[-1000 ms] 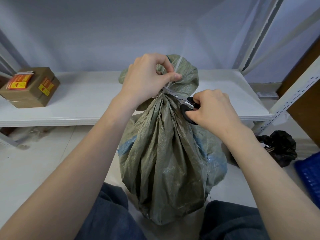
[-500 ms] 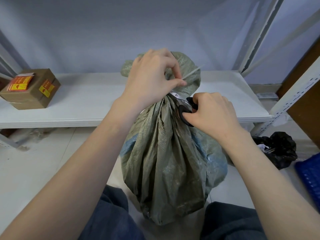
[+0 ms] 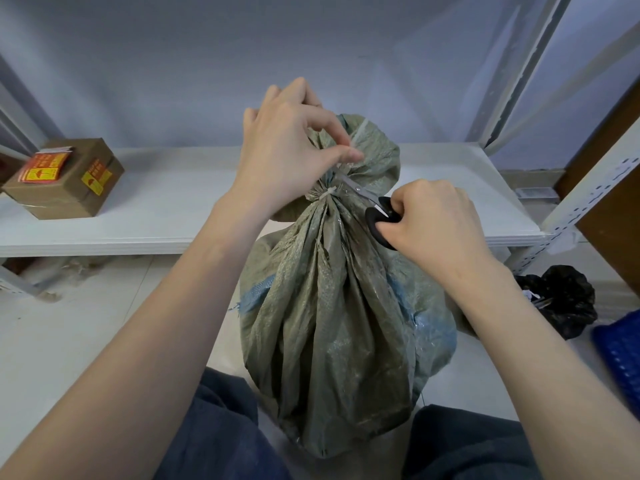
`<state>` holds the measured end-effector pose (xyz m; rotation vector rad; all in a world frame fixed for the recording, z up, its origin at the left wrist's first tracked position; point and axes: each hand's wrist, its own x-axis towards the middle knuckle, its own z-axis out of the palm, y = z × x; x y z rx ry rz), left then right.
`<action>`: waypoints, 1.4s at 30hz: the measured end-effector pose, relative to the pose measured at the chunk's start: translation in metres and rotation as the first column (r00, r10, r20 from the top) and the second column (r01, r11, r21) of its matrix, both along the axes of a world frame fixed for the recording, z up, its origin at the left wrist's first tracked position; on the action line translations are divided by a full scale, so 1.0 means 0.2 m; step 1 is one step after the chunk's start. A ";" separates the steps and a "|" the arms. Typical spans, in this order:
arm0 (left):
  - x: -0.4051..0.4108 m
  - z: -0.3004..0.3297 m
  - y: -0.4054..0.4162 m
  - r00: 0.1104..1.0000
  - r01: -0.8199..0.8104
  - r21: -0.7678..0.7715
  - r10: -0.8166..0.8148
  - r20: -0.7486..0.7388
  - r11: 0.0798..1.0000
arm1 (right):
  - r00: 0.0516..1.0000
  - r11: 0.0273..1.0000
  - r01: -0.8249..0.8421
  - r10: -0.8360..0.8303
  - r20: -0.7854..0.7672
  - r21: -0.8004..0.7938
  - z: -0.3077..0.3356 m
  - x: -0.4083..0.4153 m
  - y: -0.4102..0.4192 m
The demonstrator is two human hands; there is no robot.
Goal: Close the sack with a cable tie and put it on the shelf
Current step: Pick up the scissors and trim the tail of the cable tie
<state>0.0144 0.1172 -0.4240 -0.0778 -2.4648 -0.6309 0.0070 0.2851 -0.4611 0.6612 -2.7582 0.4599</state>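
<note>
A grey-green woven sack point(image 3: 332, 306) stands on the floor between my knees, in front of the white shelf point(image 3: 173, 209). A white cable tie point(image 3: 327, 193) cinches its gathered neck. My left hand point(image 3: 291, 150) pinches the tie's free tail point(image 3: 358, 129), which sticks up over the sack's top. My right hand point(image 3: 429, 220) grips black-handled scissors point(image 3: 377, 216); their blades reach left to the neck just above the tie.
A brown cardboard box point(image 3: 65, 178) with red and yellow labels sits on the shelf's left end. A black plastic bag point(image 3: 561, 299) and a blue crate point(image 3: 620, 348) lie on the floor at right. A perforated shelf upright point(image 3: 581, 199) rises at right.
My left hand has lifted slightly and moved left, uncovering the tie around the neck. The scissors have stayed at the neck with the right hand shifting a little to the right.
</note>
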 end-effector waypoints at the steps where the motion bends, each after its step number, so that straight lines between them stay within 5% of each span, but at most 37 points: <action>1: 0.00 0.00 0.00 1.000 0.004 0.005 -0.004 0.002 1.000 | 1.000 1.000 0.014 -0.014 0.005 0.003 0.00 0.00 0.01; 7: 0.01 0.00 0.02 0.999 0.030 0.026 -0.029 -0.030 0.999 | 0.997 0.997 0.072 -0.073 0.032 0.024 0.02 -0.01 0.02; 14: 0.05 0.07 0.00 0.966 0.112 0.262 -0.043 -0.257 0.959 | 0.969 0.990 0.062 -0.090 0.232 0.127 0.08 0.01 0.06; 18: 0.09 0.14 0.00 0.952 0.154 0.342 -0.047 -0.302 0.927 | 0.953 0.999 0.017 -0.029 0.301 0.043 0.21 0.04 0.09; 30: 0.08 0.31 -0.09 0.916 0.210 0.446 -0.015 -0.401 0.870 | 0.976 0.985 0.125 -0.143 -0.164 -0.117 0.66 -0.19 -0.02; 34: 0.00 0.32 -0.10 0.915 0.204 0.366 -0.045 -0.401 0.908 | 0.953 0.974 0.061 -0.122 -0.276 -0.219 0.78 -0.28 -0.16; 42: -0.30 0.53 -0.20 0.956 0.095 0.392 0.025 -0.292 0.915 | 0.960 0.952 0.069 -0.145 -0.239 -0.300 0.99 -0.64 -0.42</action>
